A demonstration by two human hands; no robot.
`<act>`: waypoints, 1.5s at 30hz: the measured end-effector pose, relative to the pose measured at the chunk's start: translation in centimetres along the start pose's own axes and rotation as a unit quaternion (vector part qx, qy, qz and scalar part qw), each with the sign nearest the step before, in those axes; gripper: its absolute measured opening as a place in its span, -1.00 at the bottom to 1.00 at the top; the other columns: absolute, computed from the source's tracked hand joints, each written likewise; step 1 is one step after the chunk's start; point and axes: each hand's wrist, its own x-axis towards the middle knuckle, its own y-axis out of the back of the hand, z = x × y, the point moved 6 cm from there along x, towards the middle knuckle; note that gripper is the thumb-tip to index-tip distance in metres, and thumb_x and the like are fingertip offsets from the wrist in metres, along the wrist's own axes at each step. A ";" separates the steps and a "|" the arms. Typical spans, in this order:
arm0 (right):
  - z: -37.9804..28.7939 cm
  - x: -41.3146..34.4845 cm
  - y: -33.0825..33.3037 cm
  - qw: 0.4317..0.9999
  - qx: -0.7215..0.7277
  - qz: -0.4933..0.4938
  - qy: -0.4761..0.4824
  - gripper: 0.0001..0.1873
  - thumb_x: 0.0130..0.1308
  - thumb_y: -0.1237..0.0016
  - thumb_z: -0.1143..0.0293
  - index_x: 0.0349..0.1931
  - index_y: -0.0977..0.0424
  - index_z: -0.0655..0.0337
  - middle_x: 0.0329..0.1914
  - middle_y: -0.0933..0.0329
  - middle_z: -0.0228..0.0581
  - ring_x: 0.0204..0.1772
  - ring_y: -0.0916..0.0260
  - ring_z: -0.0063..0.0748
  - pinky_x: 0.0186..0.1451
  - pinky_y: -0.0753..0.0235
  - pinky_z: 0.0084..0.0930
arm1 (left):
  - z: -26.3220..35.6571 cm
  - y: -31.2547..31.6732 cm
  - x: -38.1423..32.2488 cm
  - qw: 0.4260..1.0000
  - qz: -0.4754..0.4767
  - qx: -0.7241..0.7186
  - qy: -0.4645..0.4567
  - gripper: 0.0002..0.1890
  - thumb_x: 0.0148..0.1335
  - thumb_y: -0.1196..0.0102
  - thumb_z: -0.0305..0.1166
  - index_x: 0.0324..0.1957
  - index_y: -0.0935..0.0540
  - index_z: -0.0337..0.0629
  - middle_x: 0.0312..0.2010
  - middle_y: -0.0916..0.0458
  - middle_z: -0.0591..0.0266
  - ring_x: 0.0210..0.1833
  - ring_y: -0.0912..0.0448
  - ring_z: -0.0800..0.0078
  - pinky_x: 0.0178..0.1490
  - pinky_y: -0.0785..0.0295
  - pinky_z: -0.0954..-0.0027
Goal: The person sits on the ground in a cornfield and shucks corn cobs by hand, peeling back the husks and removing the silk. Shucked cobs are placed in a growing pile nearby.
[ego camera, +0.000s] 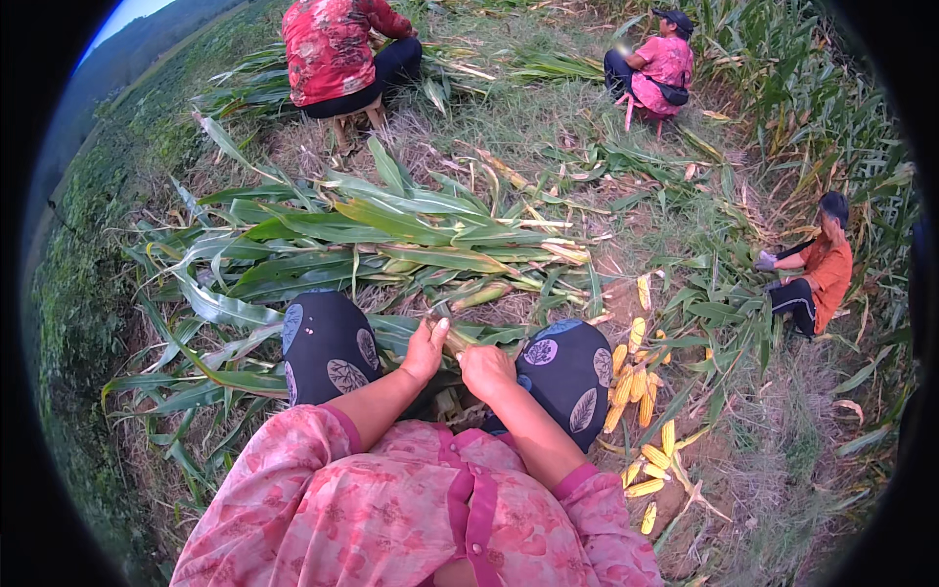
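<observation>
Between my knees, an ear of corn in its husk (pixel 458 340) spans my two hands. My left hand (pixel 425 351) grips its upper end, thumb pointing up. Around the lower right end, my right hand (pixel 486 369) is closed in a fist. How much of the husk is peeled cannot be made out. Just beyond my knees lies a heap of cut corn stalks (pixel 411 227) with long green leaves. Another ear in its husk (pixel 480 295) rests at the near side of that heap. To the right of my right knee, several bare yellow corn cobs (pixel 629 385) lie on the ground.
More husked cobs (pixel 655 466) lie at the lower right beside a dry husk (pixel 693 488). A person in red (pixel 337 51) sits on a stool ahead. A person in pink (pixel 660 70) and a person in orange (pixel 825 271) sit near the standing corn (pixel 829 110).
</observation>
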 end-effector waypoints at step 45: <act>-0.2 -1.3 0.1 0.984 0.115 0.133 -0.019 -0.46 0.12 -0.20 0.11 -0.10 -0.30 0.31 -0.22 -0.53 0.11 -0.14 -0.52 0.19 -0.09 -0.49 -0.08 | 3.0 -3.0 -0.6 0.904 -0.131 -0.300 0.273 -0.57 0.50 0.25 -0.17 -0.13 -0.58 -0.35 -0.26 -0.66 0.06 -0.24 -0.63 0.25 -0.03 -0.54 0.22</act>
